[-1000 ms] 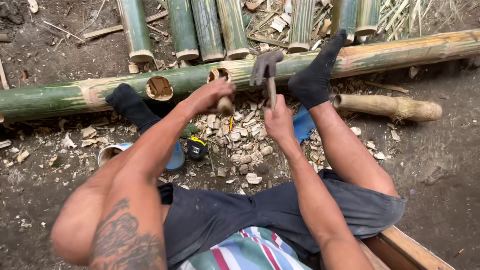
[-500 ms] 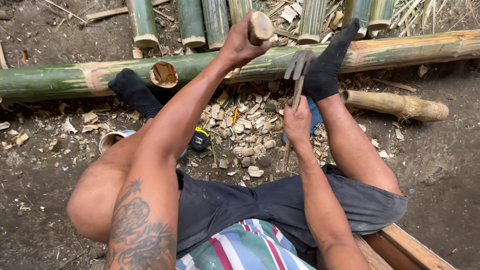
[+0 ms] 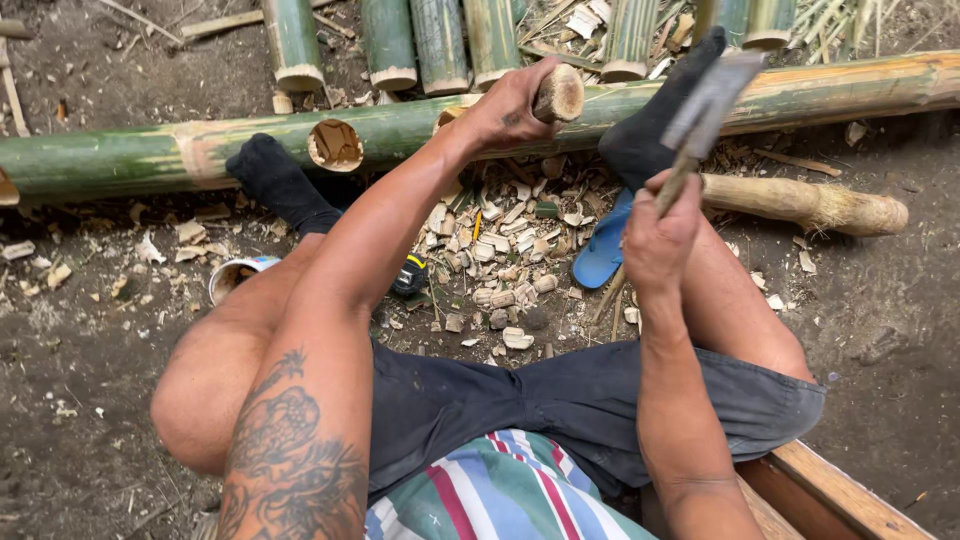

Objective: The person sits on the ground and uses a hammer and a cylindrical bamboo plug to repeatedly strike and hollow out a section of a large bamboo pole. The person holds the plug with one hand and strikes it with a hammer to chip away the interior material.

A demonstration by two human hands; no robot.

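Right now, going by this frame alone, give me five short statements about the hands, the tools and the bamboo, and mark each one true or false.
1. The left hand grips a short round wooden piece. True.
2. The right hand is empty. False: it holds a hatchet by its wooden handle, blade raised.
3. The long green bamboo pole has a round hole cut in its side. True.
4. The ground between the legs is bare dirt. False: pale wood chips lie scattered there.
5. Both feet are bare. False: each wears a black sock, pressed against the pole.
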